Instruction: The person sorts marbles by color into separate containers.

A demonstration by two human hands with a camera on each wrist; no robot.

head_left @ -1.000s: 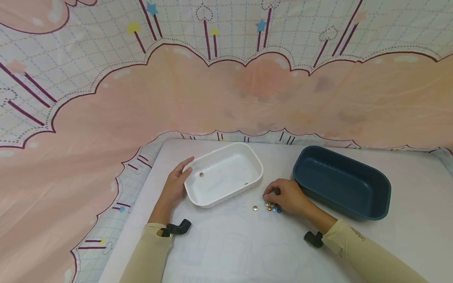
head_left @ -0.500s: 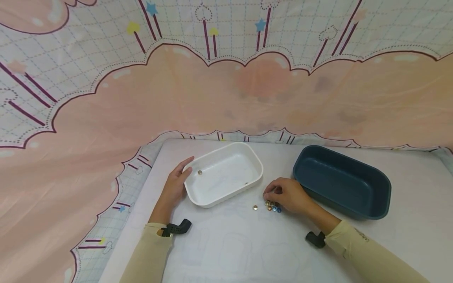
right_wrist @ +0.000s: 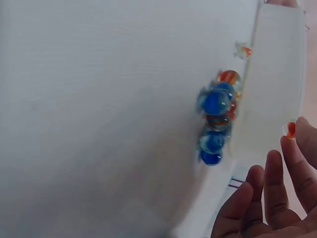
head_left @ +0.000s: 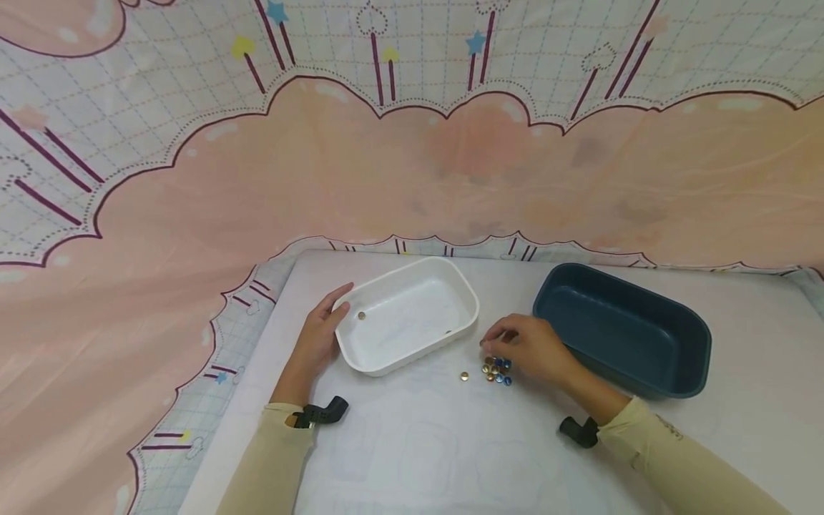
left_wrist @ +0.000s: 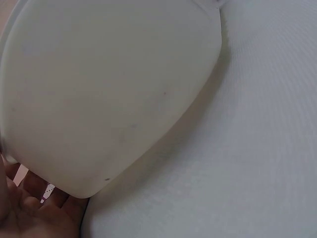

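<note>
With thumb over the rim and fingers outside the wall, my left hand (head_left: 320, 335) grips the left end of a white plastic tray (head_left: 412, 307). One marble (head_left: 361, 315) lies inside near that hand, and a second (head_left: 448, 332) shows at the front wall. My right hand (head_left: 531, 349) pinches a clear marble with an orange swirl (right_wrist: 289, 130) between thumb and index finger, its other fingers loosely bent. Below it on the table sits a cluster of blue and orange marbles (right_wrist: 215, 102). A single marble (head_left: 464, 376) lies left of the cluster.
A deep dark-blue basin (head_left: 621, 332) stands right of the cluster, just behind my right forearm. White cloth covers the table (head_left: 412, 443). A patterned pink curtain (head_left: 386, 179) hangs behind it.
My right hand has lifted slightly up and away from the cluster, uncovering more of its marbles. The marble in the tray has rolled a little left. My left hand keeps its place.
</note>
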